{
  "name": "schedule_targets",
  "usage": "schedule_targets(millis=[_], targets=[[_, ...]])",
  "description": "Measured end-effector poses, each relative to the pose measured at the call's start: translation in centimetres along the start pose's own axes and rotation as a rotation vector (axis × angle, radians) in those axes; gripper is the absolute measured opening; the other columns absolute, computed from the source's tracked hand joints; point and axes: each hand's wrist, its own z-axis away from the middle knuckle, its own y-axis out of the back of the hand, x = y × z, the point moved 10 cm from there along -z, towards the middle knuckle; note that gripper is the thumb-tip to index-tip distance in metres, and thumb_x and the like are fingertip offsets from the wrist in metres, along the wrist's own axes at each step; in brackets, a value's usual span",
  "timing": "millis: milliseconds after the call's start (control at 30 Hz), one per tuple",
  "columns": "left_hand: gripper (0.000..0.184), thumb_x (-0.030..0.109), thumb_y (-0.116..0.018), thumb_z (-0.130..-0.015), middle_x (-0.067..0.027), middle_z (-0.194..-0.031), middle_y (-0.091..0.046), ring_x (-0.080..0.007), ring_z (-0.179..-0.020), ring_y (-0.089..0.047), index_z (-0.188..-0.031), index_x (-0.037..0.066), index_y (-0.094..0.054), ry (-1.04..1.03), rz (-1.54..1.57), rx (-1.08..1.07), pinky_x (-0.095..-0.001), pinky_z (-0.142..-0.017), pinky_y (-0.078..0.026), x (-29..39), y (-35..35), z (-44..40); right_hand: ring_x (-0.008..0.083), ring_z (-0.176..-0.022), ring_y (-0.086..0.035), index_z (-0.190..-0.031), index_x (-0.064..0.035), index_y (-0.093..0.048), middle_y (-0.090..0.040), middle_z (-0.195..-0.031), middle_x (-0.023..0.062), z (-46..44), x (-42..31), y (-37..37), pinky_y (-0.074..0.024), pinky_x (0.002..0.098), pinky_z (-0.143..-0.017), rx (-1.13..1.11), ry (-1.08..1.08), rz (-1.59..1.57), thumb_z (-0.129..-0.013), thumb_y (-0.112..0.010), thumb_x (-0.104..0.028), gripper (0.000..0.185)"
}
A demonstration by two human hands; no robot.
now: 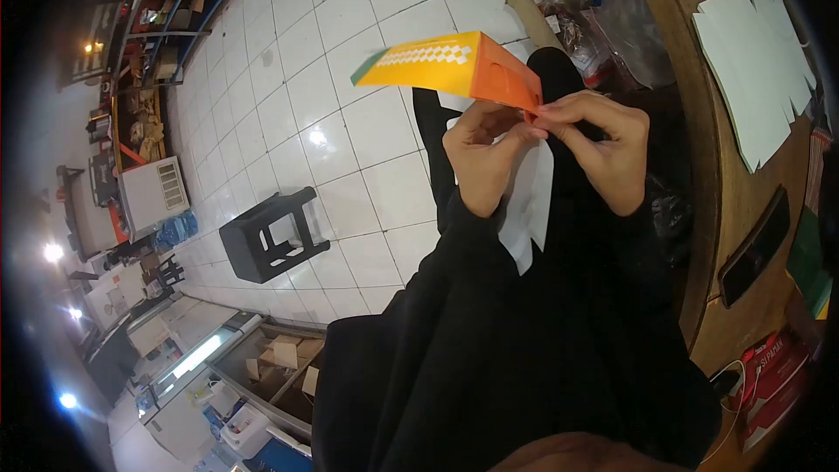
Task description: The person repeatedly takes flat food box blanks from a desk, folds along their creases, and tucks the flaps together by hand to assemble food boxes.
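Observation:
A folded printed paperboard carton point(428, 65) is held up in front of me, above my lap. It has a yellow panel with a white diamond pattern, a green tip and an orange end panel with a curved cut line. My left hand point(488, 153) has its fingers curled under the orange end, thumb against its lower corner. At that same corner my right hand point(605, 144) pinches the edge between thumb and fingertips. The two hands nearly touch, so the fold between them is partly hidden. Below them, white paperboard with notched ends point(527, 201) lies on my black clothing.
On my right is a wooden table point(690, 122) with white cut sheets point(752, 70), a dark phone point(754, 247) and red packs point(773, 376). Plastic bags point(585, 31) lie beside it. A black stool point(271, 234) stands on the tiled floor. Shelves line the far left.

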Motion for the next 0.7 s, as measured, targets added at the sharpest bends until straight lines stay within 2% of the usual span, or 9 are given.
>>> schedule_targets(millis=[67,167,267,300,367,433,467,567,700], targets=[[0.027,-0.010,-0.063,-0.068,-0.0079,-0.080,-0.061,-0.0156,-0.072,-0.060,-0.093,-0.004,-0.056,-0.075,0.062,0.085,-0.0256,-0.069,-0.048,0.5,0.6,-0.1,0.0180,-0.071,-0.061,-0.088,-0.0029,-0.066,-0.061,-0.084,0.0096,-0.1,-1.1,-0.7,-0.0470,0.0238,-0.063,-0.021,0.069,0.040,-0.071,-0.059,0.006,0.020],[0.022,-0.007,-0.060,-0.073,-0.0087,-0.079,-0.060,-0.0160,-0.068,-0.059,-0.094,-0.005,-0.055,-0.153,0.198,0.251,-0.0259,-0.066,-0.049,-0.1,2.4,-0.1,0.0259,-0.100,-0.048,-0.110,-0.0083,-0.058,-0.041,-0.112,0.0150,0.8,-0.4,-3.5,-0.0453,0.0312,-0.076,-0.174,0.062,0.015,-0.069,-0.070,-0.013,0.043],[0.017,0.002,-0.061,-0.079,-0.0098,-0.078,-0.059,-0.0131,-0.068,-0.057,-0.091,-0.006,-0.054,-0.125,0.334,0.441,-0.0240,-0.062,-0.047,-0.5,3.8,-0.2,0.0338,-0.114,-0.038,-0.135,-0.0070,-0.019,-0.032,-0.123,0.0210,3.1,1.1,-7.3,-0.0387,0.0362,-0.089,-0.369,-0.222,-0.397,-0.070,-0.071,-0.033,0.087],[0.017,0.002,-0.061,-0.079,-0.0098,-0.078,-0.059,-0.0131,-0.068,-0.057,-0.091,-0.006,-0.054,-0.122,0.332,0.443,-0.0240,-0.062,-0.047,-0.8,4.2,-0.5,0.0296,-0.112,-0.042,-0.136,-0.0057,-0.014,-0.036,-0.123,0.0237,4.0,1.5,-8.4,-0.0391,0.0348,-0.089,-0.410,-0.198,-0.290,-0.075,-0.066,-0.029,0.083],[0.017,0.002,-0.062,-0.078,-0.0108,-0.079,-0.060,-0.0123,-0.067,-0.057,-0.090,-0.006,-0.053,-0.262,0.149,0.450,-0.0234,-0.062,-0.047,0.0,5.8,-0.7,0.0238,-0.092,-0.053,-0.131,-0.0022,-0.025,-0.049,-0.105,0.0224,5.4,4.4,-9.3,-0.0444,0.0318,-0.078,-0.451,-0.406,-0.330,-0.079,-0.060,-0.025,0.067],[0.022,0.001,-0.065,-0.074,-0.0104,-0.083,-0.060,-0.0153,-0.076,-0.058,-0.092,-0.005,-0.054,-0.152,0.185,0.400,-0.0257,-0.070,-0.046,-2.5,7.4,-0.8,0.0199,-0.070,-0.060,-0.123,0.0017,-0.037,-0.059,-0.084,0.0188,6.5,8.8,-9.7,-0.0484,0.0300,-0.066,-0.421,-0.613,-0.331,-0.082,-0.055,-0.020,0.049],[0.025,0.002,-0.066,-0.073,-0.0104,-0.089,-0.060,-0.0174,-0.082,-0.057,-0.095,-0.004,-0.055,-0.242,-0.128,0.285,-0.0265,-0.073,-0.045,-2.0,7.1,-0.6,0.0162,-0.061,-0.059,-0.111,0.0033,-0.048,-0.060,-0.077,0.0161,5.2,9.3,-8.4,-0.0484,0.0294,-0.057,-0.212,-0.458,-0.332,-0.084,-0.053,-0.018,0.035],[0.041,0.010,-0.074,-0.059,-0.0112,-0.100,-0.057,-0.0282,-0.092,-0.054,-0.097,0.005,-0.059,-0.387,-0.775,-0.235,-0.0314,-0.082,-0.042,-2.1,3.3,1.3,0.0116,-0.070,-0.058,-0.109,0.0017,-0.049,-0.061,-0.080,0.0125,4.3,14.4,-7.3,-0.0495,0.0261,-0.056,-0.013,-0.377,-0.137,-0.084,-0.051,-0.012,0.029],[0.032,0.011,-0.072,-0.063,-0.0075,-0.089,-0.061,-0.0229,-0.079,-0.056,-0.092,0.006,-0.062,-0.453,-0.910,-0.264,-0.0287,-0.069,-0.044,-6.7,4.7,4.1,0.0121,-0.074,-0.058,-0.112,0.0015,-0.049,-0.061,-0.082,0.0102,6.2,19.1,-10.5,-0.0500,0.0250,-0.056,-0.016,-0.750,-0.650,-0.084,-0.051,-0.010,0.030]])
